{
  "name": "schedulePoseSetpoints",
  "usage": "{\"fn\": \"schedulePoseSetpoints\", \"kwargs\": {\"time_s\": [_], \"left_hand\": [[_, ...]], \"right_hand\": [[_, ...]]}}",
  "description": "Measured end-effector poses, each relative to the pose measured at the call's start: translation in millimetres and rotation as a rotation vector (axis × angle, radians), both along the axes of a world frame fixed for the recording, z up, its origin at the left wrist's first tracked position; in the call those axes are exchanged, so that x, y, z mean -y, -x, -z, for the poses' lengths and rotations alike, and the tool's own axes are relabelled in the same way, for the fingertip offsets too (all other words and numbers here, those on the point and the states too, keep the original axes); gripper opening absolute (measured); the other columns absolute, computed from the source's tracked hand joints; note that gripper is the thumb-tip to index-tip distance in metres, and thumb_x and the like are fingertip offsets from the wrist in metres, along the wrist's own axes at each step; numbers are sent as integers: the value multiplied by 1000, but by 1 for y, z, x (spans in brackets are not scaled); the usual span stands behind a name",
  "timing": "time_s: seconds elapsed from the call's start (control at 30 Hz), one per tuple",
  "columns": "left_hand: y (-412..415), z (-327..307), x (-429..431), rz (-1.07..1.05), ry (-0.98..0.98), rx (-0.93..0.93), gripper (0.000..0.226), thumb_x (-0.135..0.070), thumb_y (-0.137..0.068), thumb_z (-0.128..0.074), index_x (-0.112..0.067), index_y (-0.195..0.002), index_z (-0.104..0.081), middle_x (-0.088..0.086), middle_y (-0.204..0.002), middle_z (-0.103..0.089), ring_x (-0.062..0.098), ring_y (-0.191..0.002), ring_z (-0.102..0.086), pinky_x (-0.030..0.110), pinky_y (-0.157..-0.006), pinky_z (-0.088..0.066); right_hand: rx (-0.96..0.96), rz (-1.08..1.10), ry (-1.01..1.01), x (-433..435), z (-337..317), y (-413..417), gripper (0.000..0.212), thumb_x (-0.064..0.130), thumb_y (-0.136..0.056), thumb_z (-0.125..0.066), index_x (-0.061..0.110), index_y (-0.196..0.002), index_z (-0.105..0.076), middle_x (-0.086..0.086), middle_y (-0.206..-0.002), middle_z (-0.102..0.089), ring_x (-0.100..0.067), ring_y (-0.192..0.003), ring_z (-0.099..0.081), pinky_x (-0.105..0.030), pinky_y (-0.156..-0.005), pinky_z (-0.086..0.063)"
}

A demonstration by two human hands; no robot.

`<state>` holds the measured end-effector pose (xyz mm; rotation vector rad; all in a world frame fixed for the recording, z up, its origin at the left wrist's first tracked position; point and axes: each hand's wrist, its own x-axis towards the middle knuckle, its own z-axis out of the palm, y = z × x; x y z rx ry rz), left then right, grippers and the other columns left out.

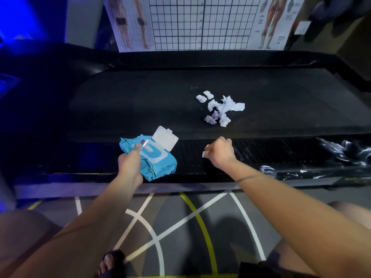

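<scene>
Blue wipe pack [158,167]: lay at the near edge of the treadmill, on the ribbed side rail [281,151], with its white flip lid [165,138] standing open.
Left hand [129,165]: gripped the pack from its near left side, fingers curled round it and thumb on top by the clear seal flap.
Right hand [220,152]: was closed in a fist round a small white wipe [205,154], low over the rail just right of the pack; I could not tell whether the wipe touched the rail.
Crumpled tissues [220,109]: several white scraps sat in a loose heap on the black belt [140,101], well beyond both hands.
Wall: a grid chart [200,23] hung behind the treadmill, flanked by body posters.
Floor [190,217]: grey, crossed by white and yellow lines.
</scene>
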<state>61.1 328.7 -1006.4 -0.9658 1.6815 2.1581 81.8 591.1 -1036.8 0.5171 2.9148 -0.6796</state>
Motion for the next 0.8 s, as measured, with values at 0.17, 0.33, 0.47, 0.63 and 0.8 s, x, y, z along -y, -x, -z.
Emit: {"fn": "schedulePoseSetpoints", "kwargs": {"time_s": [0.17,0.33,0.47,0.63,0.8], "left_hand": [[0,0,-7,9,5,-4,28,-29,-106,-66,-12,-128,-65,10,-115,-77,31,-100,-77,55,-91,-62],[-3,-1,-10,15,20,-10,24,-28,-106,-66,-13,-124,-66,9,-112,-77,31,-98,-76,52,-85,-63],[-5,-1,-12,21,42,-6,27,-28,-106,-66,-13,-128,-66,10,-113,-77,31,-99,-76,53,-84,-63],[-7,-1,-26,25,70,11,29,-29,-105,-67,-14,-129,-66,11,-116,-77,33,-100,-77,58,-89,-62],[-7,-12,-51,2,51,3,25,-22,-106,-65,-11,-129,-66,12,-116,-76,32,-95,-77,51,-70,-65]], "right_hand": [[22,129,172,0,-2,-10,18,16,-90,-70,22,-104,-79,-11,-121,-65,-33,-122,-42,-38,-104,-44],[63,178,288,-5,-7,-22,13,12,-85,-71,23,-87,-79,-9,-105,-72,-29,-124,-50,-38,-101,-50],[102,159,302,-12,-9,-34,17,14,-79,-77,27,-70,-73,-12,-103,-72,-24,-114,-59,-31,-92,-54],[148,39,341,-23,-10,-48,25,6,-80,-70,24,-64,-76,3,-92,-77,-12,-96,-68,-23,-86,-54],[79,29,463,-45,-28,-51,17,8,-77,-71,22,-71,-78,12,-75,-73,-2,-70,-61,-14,-61,-45]]}}
